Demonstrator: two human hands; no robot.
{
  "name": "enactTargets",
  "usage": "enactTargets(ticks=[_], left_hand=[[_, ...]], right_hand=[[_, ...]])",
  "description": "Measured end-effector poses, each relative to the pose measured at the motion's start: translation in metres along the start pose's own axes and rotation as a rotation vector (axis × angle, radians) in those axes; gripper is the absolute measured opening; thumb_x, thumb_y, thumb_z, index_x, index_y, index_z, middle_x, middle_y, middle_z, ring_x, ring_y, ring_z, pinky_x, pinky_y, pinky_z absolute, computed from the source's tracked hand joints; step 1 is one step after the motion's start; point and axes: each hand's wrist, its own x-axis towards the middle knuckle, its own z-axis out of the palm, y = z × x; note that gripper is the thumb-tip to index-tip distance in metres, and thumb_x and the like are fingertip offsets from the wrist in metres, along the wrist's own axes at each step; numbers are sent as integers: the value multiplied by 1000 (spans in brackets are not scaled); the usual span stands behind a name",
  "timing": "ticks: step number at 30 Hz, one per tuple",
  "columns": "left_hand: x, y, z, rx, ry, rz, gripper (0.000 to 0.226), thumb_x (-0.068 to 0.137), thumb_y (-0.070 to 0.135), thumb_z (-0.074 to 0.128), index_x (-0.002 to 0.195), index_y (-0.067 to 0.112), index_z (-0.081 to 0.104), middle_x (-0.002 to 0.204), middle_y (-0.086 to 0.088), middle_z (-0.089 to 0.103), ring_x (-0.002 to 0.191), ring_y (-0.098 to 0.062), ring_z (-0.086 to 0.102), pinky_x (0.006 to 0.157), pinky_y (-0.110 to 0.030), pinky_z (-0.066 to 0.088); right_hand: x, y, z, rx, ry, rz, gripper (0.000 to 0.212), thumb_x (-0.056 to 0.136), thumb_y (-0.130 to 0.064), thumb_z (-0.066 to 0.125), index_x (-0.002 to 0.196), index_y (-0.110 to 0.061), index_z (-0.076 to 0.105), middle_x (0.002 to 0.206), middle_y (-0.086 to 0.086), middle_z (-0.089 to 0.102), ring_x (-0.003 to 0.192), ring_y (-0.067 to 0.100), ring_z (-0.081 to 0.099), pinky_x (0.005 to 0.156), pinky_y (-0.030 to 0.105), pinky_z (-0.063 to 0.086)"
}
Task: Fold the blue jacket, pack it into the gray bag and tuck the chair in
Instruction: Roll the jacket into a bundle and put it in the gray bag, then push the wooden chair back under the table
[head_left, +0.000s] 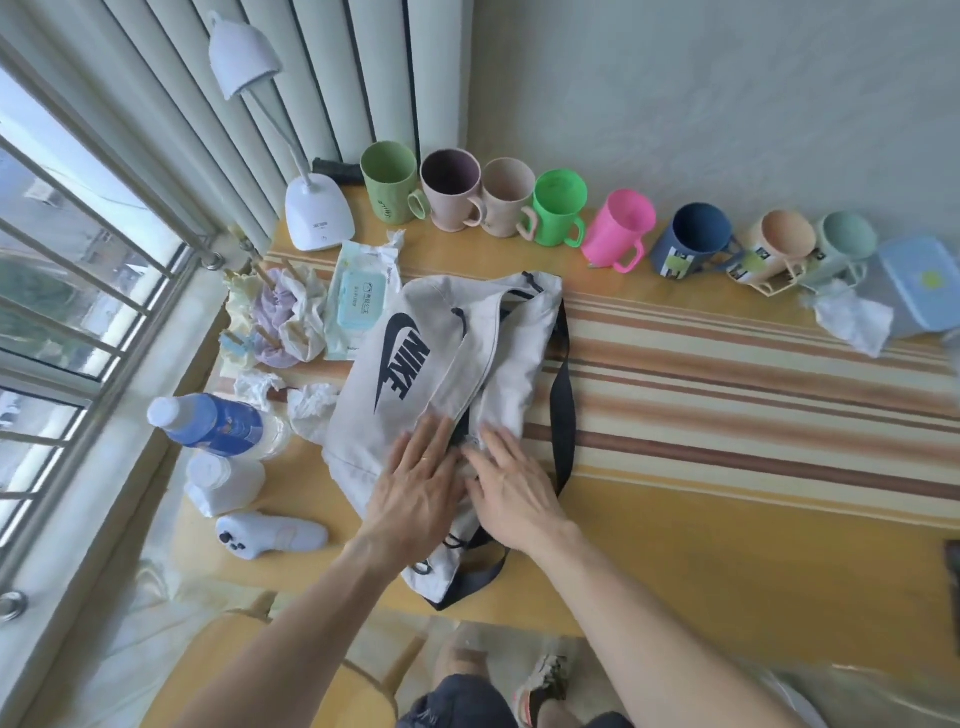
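Here both hands (467, 483) press the gray bag (447, 374)

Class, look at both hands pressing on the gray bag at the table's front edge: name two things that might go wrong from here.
1. The gray bag overhangs the table edge under the left hand and right hand; pressing might tip it off.
2. The blue-labelled bottle lies beside the bag; shifting the bag could knock or roll it.

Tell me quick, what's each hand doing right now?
Left hand: open, flat on the gray bag, holding nothing.
Right hand: open, pressing the bag near its zipper, holding nothing.
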Motion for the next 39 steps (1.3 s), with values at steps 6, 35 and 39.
enactTargets(ticks=[6,35,39], left_hand=[[-14,28,-15,-81,15,-121,59,101,44,22,152,22,41,158,-1,45,150,-25,33,123,-51,19],[-542,185,-22,44,4,-606,48,103,46,40,146,25,46,143,-7,57,126,-31,56,100,-43,46],[-598,157,-21,85,4,-670,48,103,47,40,146,26,46,145,-6,57,127,-28,57,101,-43,47]], right_hand=[[-47,20,-8,166,97,42,52,101,-30,50,150,-21,37,159,4,36,144,27,38,114,42,38],[-529,-155,140,573,81,-123,47,98,-47,48,141,-27,46,135,3,55,113,21,61,90,34,51],[-564,-217,182,593,-15,-168,49,100,-50,43,145,-31,40,141,-1,51,124,21,53,94,33,49]])
